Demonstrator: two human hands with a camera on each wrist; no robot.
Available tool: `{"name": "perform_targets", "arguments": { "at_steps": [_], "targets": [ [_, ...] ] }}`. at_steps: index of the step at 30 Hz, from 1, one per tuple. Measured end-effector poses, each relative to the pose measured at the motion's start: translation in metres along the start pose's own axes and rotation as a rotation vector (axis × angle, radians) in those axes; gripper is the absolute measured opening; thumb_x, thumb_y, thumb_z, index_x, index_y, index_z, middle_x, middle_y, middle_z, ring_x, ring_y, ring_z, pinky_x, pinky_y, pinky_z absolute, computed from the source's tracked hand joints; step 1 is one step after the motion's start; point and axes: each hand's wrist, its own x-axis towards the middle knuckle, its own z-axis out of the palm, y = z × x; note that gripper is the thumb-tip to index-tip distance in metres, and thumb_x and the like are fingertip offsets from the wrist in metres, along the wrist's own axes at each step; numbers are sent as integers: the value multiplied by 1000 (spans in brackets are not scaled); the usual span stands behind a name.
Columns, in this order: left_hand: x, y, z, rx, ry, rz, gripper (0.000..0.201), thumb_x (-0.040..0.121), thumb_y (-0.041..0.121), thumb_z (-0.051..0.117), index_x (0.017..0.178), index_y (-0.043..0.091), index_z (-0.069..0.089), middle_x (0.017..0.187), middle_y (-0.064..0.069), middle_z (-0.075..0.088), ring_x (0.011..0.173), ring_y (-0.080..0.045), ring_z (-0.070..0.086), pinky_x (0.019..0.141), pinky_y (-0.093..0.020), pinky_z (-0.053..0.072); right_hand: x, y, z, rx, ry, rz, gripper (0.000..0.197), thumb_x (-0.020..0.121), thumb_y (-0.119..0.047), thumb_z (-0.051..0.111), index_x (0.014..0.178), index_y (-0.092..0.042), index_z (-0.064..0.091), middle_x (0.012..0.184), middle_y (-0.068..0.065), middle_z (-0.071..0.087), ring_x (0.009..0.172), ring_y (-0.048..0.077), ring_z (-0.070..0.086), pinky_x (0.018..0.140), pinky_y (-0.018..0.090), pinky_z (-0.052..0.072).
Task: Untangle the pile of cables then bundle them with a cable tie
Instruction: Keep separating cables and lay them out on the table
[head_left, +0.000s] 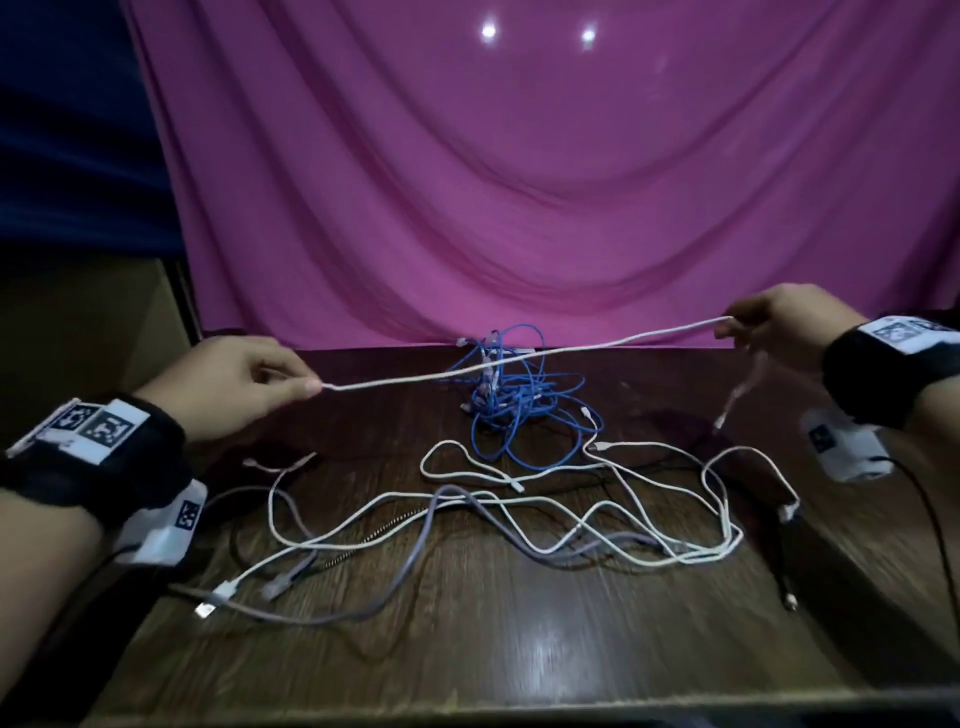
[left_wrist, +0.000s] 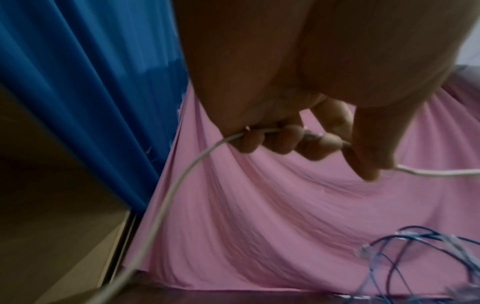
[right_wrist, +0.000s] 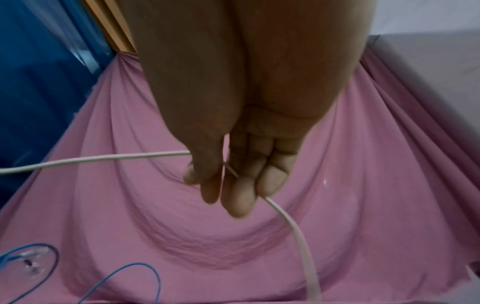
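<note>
A white cable (head_left: 519, 358) is stretched in the air between both hands, above the table. My left hand (head_left: 249, 384) pinches it at the left, fingers curled round it (left_wrist: 272, 139). My right hand (head_left: 769, 322) pinches it at the right, and its free end hangs down from the fingers (right_wrist: 298, 236). Under the stretched cable, at the table's far edge, lies a tangled pile of blue cables (head_left: 514, 400). Several white and grey cables (head_left: 519, 514) lie spread loosely over the middle of the dark wooden table (head_left: 493, 639). No cable tie is visible.
A pink cloth (head_left: 519, 182) hangs behind the table. A blue curtain (head_left: 78, 130) and a wooden panel (head_left: 104, 322) stand at the left. Black cables (head_left: 779, 551) lie near the table's right edge. Plug ends (head_left: 213, 603) lie at the front left.
</note>
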Motion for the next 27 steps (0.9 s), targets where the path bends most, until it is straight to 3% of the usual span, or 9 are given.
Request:
{"name": "perform_targets", "arguments": {
  "at_steps": [2, 6, 8, 10, 13, 17, 22, 24, 27],
  "targets": [
    [-10, 3, 3, -21, -170, -46, 6, 78, 47, 80, 82, 43, 79, 80, 14, 74, 74, -2, 68, 75, -22, 50, -17, -2, 0, -126, -120, 18, 14, 93, -27, 72, 87, -15, 77, 78, 7, 73, 79, 22, 68, 72, 31, 48],
    [-33, 12, 21, 128, -523, -117, 2, 85, 48, 77, 84, 46, 79, 86, 19, 76, 87, -1, 71, 91, -27, 53, -60, -9, 27, -138, -540, 165, 27, 98, -16, 61, 73, -21, 67, 64, -5, 59, 53, 6, 57, 50, 19, 42],
    [-37, 16, 28, 156, -581, -133, 8, 86, 55, 73, 89, 49, 78, 90, 26, 75, 90, 5, 69, 97, -24, 52, -75, -17, 44, -112, -780, 144, 25, 101, -13, 51, 77, -13, 60, 64, 6, 51, 42, 12, 53, 40, 21, 39],
    [-32, 23, 29, 134, -575, -149, 20, 84, 66, 67, 95, 52, 76, 93, 30, 74, 91, 11, 66, 97, -18, 49, -79, -26, 55, -207, -839, 4, 19, 99, -17, 54, 81, -12, 59, 63, 13, 53, 47, 23, 55, 42, 24, 41],
    [-7, 44, 29, 142, -500, -77, 31, 82, 70, 62, 100, 49, 76, 90, 32, 73, 87, 14, 65, 88, -10, 47, -64, -40, 56, -130, -794, -21, 19, 92, -7, 57, 87, -24, 66, 75, 20, 61, 61, 27, 57, 54, 31, 43],
    [38, 83, 43, 222, -459, 62, 33, 90, 65, 59, 110, 43, 73, 110, 20, 73, 105, -4, 66, 103, -29, 48, -38, -71, 47, -248, -566, -210, 20, 90, -23, 63, 102, -31, 76, 87, -10, 76, 82, 11, 71, 72, 19, 48],
    [87, 124, 96, 290, -445, 145, 40, 91, 61, 61, 121, 35, 67, 104, 12, 68, 104, -13, 65, 83, -20, 40, -1, -104, 76, -162, -440, -275, 19, 90, -37, 62, 103, -28, 72, 92, -11, 72, 87, 15, 66, 78, 25, 50],
    [101, 128, 123, 285, -428, 95, 66, 85, 68, 65, 139, 33, 53, 114, 7, 66, 117, -19, 63, 88, -22, 42, 13, -114, 89, -91, -378, -306, 21, 89, -45, 65, 103, -29, 64, 87, -14, 66, 86, 16, 64, 74, 23, 42],
    [116, 123, 158, 284, -455, 30, 117, 64, 84, 69, 158, 40, 17, 148, 1, 56, 133, -25, 55, 109, -30, 43, 33, -128, 107, -68, -425, -275, 59, 85, -48, 71, 138, -33, 51, 116, -4, 69, 108, 21, 67, 81, 24, 44]
  ]
}}
